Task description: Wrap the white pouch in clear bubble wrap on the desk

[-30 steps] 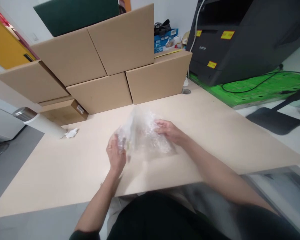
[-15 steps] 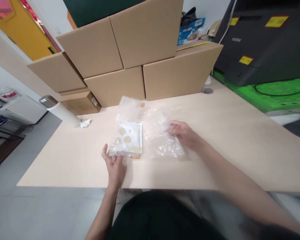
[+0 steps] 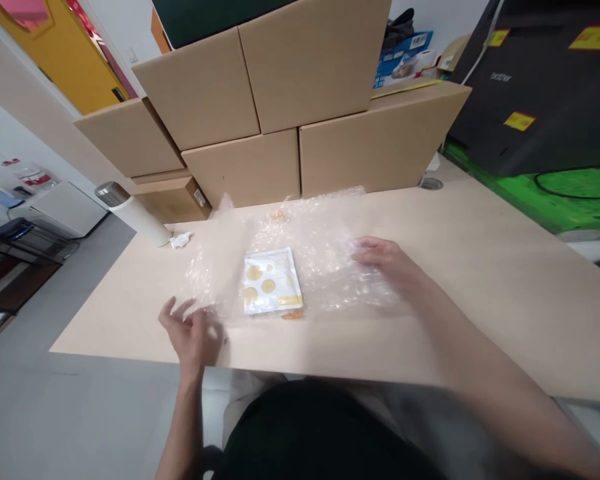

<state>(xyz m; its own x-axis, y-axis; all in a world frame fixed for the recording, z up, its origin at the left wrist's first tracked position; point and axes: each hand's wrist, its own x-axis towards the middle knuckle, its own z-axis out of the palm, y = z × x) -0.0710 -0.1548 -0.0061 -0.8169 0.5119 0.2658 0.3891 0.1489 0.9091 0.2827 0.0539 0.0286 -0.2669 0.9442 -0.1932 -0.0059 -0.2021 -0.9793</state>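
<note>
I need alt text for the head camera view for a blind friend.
A white packet with yellow circles lies on clear plastic wrap, with a left hand and right hand at opposite edges; cardboard boxes stand behind.

Looks like packing place in office or storeroom: cartons stacked along bench, bubble wrap spread on it, large "brother" machine on green base.

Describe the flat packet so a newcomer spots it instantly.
In front of the cardboard boxes, clear plastic wrap lies spread on the table. The packet rests on it, between left hand and right hand. Round yellow spots on a white, squarish front distinguish it from the transparent wrap.
</note>
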